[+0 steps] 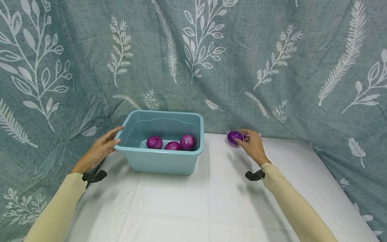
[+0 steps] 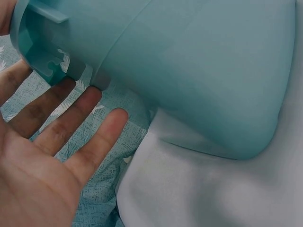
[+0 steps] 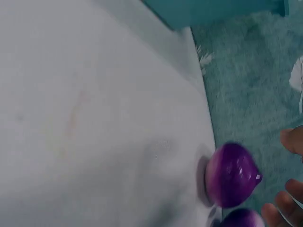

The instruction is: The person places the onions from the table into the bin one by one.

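Note:
A light blue plastic tub (image 1: 160,164) stands on the white-covered table, with three purple onions (image 1: 187,142) inside. My left hand (image 1: 98,151) touches the tub's left rim; in the left wrist view its fingers (image 2: 71,118) stretch out, spread along the outer wall. At the back edge of the table, my right hand (image 1: 253,145) reaches over another purple onion (image 1: 234,137). The right wrist view shows this onion (image 3: 232,175) with a second one (image 3: 242,219) beside it, partly cut off. There the curved fingertips (image 3: 286,203) stay apart from both onions.
White cloth (image 1: 169,208) covers the table. A grey-green curtain with white leaf prints (image 1: 211,67) hangs right behind the table's back edge and along both sides. Each wrist carries a black band (image 1: 255,175).

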Motion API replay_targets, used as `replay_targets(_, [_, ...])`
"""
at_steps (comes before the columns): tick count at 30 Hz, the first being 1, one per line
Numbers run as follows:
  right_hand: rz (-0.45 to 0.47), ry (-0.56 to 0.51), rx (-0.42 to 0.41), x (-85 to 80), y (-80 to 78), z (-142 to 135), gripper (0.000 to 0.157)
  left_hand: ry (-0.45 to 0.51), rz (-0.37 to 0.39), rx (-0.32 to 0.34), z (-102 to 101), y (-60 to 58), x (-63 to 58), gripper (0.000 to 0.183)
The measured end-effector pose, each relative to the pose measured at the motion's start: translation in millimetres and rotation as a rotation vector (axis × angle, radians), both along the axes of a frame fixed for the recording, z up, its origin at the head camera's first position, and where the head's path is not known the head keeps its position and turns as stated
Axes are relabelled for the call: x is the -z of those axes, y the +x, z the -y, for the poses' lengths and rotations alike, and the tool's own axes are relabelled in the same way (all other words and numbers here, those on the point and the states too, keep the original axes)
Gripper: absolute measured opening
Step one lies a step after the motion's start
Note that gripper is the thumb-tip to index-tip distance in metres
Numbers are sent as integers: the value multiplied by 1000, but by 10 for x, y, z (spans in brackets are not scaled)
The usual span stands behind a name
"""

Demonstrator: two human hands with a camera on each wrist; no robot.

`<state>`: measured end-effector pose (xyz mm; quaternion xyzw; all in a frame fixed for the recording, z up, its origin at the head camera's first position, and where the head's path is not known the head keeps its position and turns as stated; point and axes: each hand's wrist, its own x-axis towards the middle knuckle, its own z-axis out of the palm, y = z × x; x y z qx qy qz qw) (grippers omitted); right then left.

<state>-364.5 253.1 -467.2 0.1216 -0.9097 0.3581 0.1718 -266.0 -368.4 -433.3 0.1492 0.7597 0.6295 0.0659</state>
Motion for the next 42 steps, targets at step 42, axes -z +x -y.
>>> replay_targets(42, [183, 14, 256, 357, -300, -517, 77, -7, 4, -8, 16, -45, 5, 57])
